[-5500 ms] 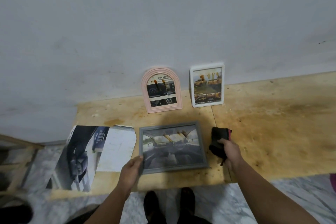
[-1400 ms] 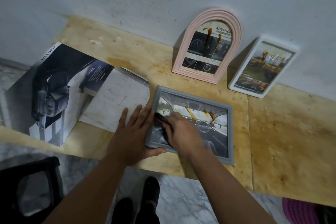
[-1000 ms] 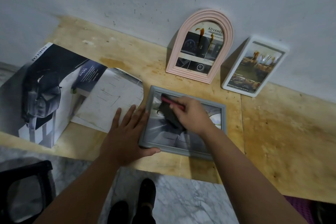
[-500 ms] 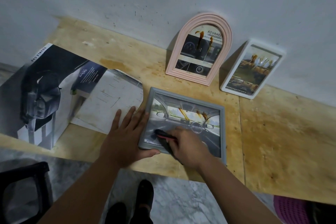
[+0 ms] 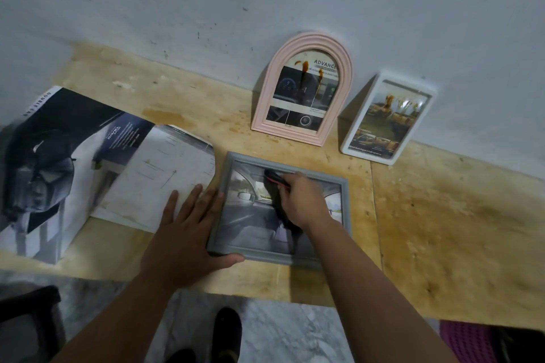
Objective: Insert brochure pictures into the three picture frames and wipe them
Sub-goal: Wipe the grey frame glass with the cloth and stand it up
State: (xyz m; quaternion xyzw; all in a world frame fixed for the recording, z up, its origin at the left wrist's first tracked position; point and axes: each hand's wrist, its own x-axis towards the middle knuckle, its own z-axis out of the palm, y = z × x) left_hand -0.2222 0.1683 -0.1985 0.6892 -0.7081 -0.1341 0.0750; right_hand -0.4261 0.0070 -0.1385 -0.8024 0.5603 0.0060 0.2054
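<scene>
A grey picture frame [image 5: 239, 233] with a car-interior picture lies flat on the wooden bench. My left hand [image 5: 185, 230] lies flat with straight fingers against the frame's left edge, thumb along its front edge. My right hand [image 5: 303, 200] grips a black cloth with red trim [image 5: 275, 183] and presses it on the glass near the frame's top. A pink arched frame [image 5: 303, 88] and a white rectangular frame [image 5: 389, 118], both with pictures and orange smears on their glass, lean against the wall behind.
An open car brochure [image 5: 88, 165] lies on the bench [image 5: 442, 230] to the left, its loose page touching my left fingers. A grey wall rises behind. Marble floor and my shoes show below; a dark stool [image 5: 26, 321] sits lower left, something purple [image 5: 469, 342] lower right.
My right hand has slid the cloth from the frame's lower left up to its top middle. My left hand has stayed flat at the frame's left edge.
</scene>
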